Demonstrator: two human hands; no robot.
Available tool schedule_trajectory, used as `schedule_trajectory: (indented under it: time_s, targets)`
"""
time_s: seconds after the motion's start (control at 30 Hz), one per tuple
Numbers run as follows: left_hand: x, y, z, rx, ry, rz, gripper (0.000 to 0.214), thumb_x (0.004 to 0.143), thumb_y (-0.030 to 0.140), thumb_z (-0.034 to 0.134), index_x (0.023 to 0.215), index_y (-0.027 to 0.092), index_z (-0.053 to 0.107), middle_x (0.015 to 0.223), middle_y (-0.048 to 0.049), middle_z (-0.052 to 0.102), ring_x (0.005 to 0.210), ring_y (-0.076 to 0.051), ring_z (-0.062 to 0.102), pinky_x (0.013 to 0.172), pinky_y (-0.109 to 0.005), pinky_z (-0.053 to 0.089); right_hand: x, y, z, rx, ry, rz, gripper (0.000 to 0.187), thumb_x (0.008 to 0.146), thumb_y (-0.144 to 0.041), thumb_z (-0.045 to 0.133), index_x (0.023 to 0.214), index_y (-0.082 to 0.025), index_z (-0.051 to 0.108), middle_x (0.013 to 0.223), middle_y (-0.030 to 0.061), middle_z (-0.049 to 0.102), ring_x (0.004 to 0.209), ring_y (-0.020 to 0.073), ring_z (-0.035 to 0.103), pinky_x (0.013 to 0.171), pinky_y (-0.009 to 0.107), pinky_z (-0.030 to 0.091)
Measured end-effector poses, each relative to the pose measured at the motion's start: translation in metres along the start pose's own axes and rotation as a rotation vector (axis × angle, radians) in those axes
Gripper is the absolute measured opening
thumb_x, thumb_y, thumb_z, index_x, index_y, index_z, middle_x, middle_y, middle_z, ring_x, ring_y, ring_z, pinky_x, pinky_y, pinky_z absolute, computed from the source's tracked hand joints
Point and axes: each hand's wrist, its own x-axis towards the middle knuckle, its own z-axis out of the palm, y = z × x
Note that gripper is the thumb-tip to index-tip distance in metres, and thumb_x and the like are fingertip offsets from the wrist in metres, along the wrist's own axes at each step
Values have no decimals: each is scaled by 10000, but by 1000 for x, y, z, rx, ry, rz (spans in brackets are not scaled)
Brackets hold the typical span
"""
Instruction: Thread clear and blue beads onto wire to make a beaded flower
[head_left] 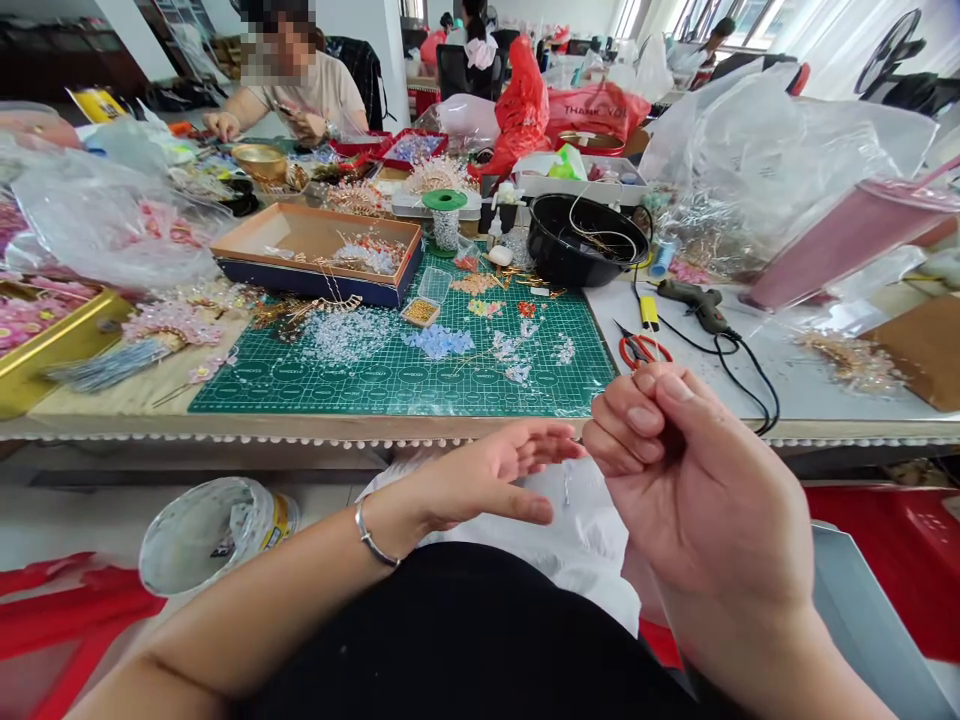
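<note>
Both my hands are raised in front of the table edge, over my lap. My left hand [487,478] is open, palm up and fingers apart, holding nothing, with a silver bangle [373,534] on its wrist. Just to its right, my right hand [694,480] has its fingers curled and its fingertips pinched together. Anything thin between those fingertips is hidden. Neither hand touches the green cutting mat [401,345], which is scattered with clear beads [345,335], blue beaded pieces [439,341] and fine wire. Red-handled scissors [641,350] lie just beyond my right hand.
A black glue gun [694,306] with its cord, a black bowl of wire [585,240] and an open box [315,250] sit on the table. A person [300,95] works across the table. A white tub [217,535] stands on the floor at left.
</note>
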Motion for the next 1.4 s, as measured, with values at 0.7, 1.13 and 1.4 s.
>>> schedule_trajectory:
  time_s: [0.7,1.13,1.4]
  targets:
    - [-6,30,16,189,351,-26,103,772,162,657,873,173,675,770,0,634,692,-79,562,632,-209,435,-42,-3,-28,-811,-179,-129,80,885,-216,552,816,-255,563,757,13,501,697,164,478,572,284,393]
    - [-10,33,25,139,328,-58,81,762,194,648,834,177,680,715,-16,636,640,-102,581,553,-206,436,-30,7,-20,-1292,-118,-474,158,788,-103,564,707,-231,516,764,31,445,636,162,469,519,309,386]
    - [-12,30,22,199,304,-51,99,783,196,648,870,183,692,762,-24,629,665,-99,568,605,-220,460,-30,8,-23,-1325,-149,-438,182,770,-90,566,680,-226,486,744,25,451,631,154,458,477,282,352]
